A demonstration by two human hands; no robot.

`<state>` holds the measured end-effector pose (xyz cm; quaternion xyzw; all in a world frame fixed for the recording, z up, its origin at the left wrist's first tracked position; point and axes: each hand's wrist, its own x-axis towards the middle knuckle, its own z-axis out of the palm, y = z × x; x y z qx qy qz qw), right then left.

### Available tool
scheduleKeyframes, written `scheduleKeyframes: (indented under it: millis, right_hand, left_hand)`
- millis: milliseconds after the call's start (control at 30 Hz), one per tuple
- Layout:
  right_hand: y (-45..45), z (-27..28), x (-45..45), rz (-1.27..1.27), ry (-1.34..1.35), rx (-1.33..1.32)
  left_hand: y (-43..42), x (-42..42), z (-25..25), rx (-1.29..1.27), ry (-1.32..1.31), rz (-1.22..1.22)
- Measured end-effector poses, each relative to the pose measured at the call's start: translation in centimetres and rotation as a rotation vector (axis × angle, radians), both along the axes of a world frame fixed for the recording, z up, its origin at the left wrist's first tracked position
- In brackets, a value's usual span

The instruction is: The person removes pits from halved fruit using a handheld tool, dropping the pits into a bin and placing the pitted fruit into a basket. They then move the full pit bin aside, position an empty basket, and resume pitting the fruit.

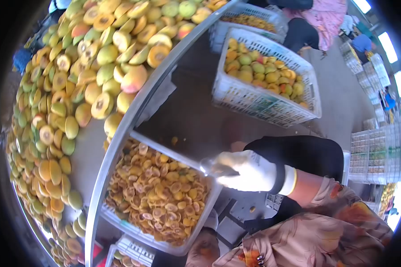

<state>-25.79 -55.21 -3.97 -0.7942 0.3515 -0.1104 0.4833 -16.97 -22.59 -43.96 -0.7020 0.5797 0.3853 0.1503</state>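
My right hand (252,171), in a white glove with a dark band at the wrist, is closed around a short shiny metal tool (213,169); blur hides the tool's exact kind. It hangs over the edge of a white crate (201,238) heaped with brownish-yellow fruit scraps (160,191), several ring-shaped with brown middles. What looks like my left forearm (203,247) shows low in the view beside that crate, with a bit of white at its end; the fingers are hidden. Left of the crate, a metal-rimmed table (91,153) holds many yellow-green, peach-like fruits (107,54), whole and halved.
A white slatted crate (263,104) of whole fruits stands on the floor, with another crate (213,33) behind it. A person in pink clothing (327,20) is at the top. Stacked crates (374,155) line the right. The table's raised metal rim (153,84) separates table and crates.
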Motion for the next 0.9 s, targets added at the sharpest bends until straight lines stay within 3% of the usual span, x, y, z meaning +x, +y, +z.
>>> scheduleKeyframes:
  millis: [33,100,233,267,300,333,433,500,600,667,700,733,767,867,900]
  right_hand:
    - [0.1,0.8,0.2,0.002,-0.013,0.140]
    - [0.1,-0.2,-0.1,-0.003,-0.113,-0.033]
    - [-1.3,4.5,-2.3,-0.127,-0.160,-0.033]
    - [-1.7,7.2,-3.2,-0.242,-0.098,-0.021]
    - [-2.2,7.8,-4.9,-0.341,-0.086,-0.275]
    - [-2.4,8.7,-6.5,-0.545,-0.235,-0.064]
    - [-3.3,11.3,-13.2,-0.794,-0.294,-0.169]
    - [-3.7,10.3,-19.2,-1.012,-0.500,-0.108]
    - [-1.9,9.5,-27.5,-1.354,-0.448,-0.024]
    - [0.9,6.4,-35.9,-1.414,-0.207,-0.064]
    - [2.8,2.1,-41.9,-1.392,-0.080,-0.139]
    - [6.0,-1.2,-46.4,-1.396,0.276,-0.259]
    - [10.1,-3.1,-47.4,-1.410,0.344,-0.252]
    - [23.0,-9.7,-51.2,-1.447,0.478,-0.144]
    - [27.3,-14.3,-54.6,-1.483,0.911,-0.090]
  left_hand:
    - [0.2,0.4,-0.1,0.003,-0.008,-0.015]
    - [0.4,1.0,-0.2,0.006,-0.020,-0.048]
    - [0.8,2.0,-0.3,-0.012,-0.023,-0.136]
    - [0.9,2.2,-0.2,-0.031,-0.009,-0.149]
    - [0.6,2.2,0.0,-0.055,0.019,-0.144]
    - [0.1,2.0,0.5,-0.083,0.055,-0.134]
    - [-4.5,-0.1,1.9,-0.165,0.320,0.076]
    - [-9.5,-2.0,6.8,-0.103,0.507,0.316]
    - [-16.2,-3.3,14.7,-0.040,0.838,0.490]
    - [-19.1,-3.4,22.5,0.000,1.049,0.626]
    - [-20.3,-3.0,25.8,-0.062,1.097,0.627]
    - [-21.5,-2.1,28.9,-0.122,1.145,0.625]
    - [-22.3,-1.1,31.7,-0.180,1.195,0.622]
    - [-23.9,3.7,38.1,-0.670,0.972,0.448]
    - [-24.1,5.9,39.7,-0.844,0.883,0.380]
